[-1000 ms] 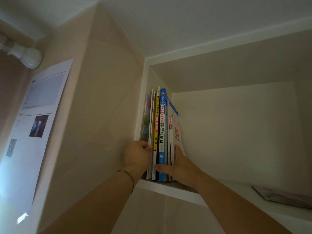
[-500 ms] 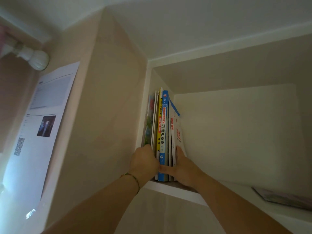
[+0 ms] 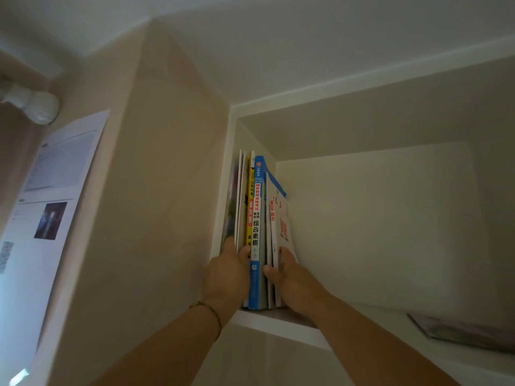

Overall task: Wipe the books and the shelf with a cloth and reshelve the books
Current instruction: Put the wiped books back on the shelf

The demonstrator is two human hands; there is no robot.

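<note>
Your left hand (image 3: 227,277) covers the lower spines at the left of the row of books (image 3: 255,232), its fingers hidden behind the outer covers, so you grasp the thin left-hand volumes with the thumb lying over the yellow spine. Your right hand (image 3: 289,277) clasps the other end: thumb on the front edge beside the blue book (image 3: 257,218), fingers flat along the white-and-red cover (image 3: 281,224) at about 3 o'clock of the row. The books stand upright in the left corner of the shelf (image 3: 278,325), against its side wall.

The blue spine reads 国家教师资格考试 and 综合素质; the yellow spine (image 3: 250,201) shows 山西中考, the rest too small to read. The leftmost covers show only as thin edges.

At 4 o'clock of the row a flat dark book (image 3: 462,331) lies on the shelf, blurred. At 9 o'clock a printed sheet (image 3: 53,207) hangs on the wall, its text unreadable, with a white pipe fitting (image 3: 36,105) above it.
</note>
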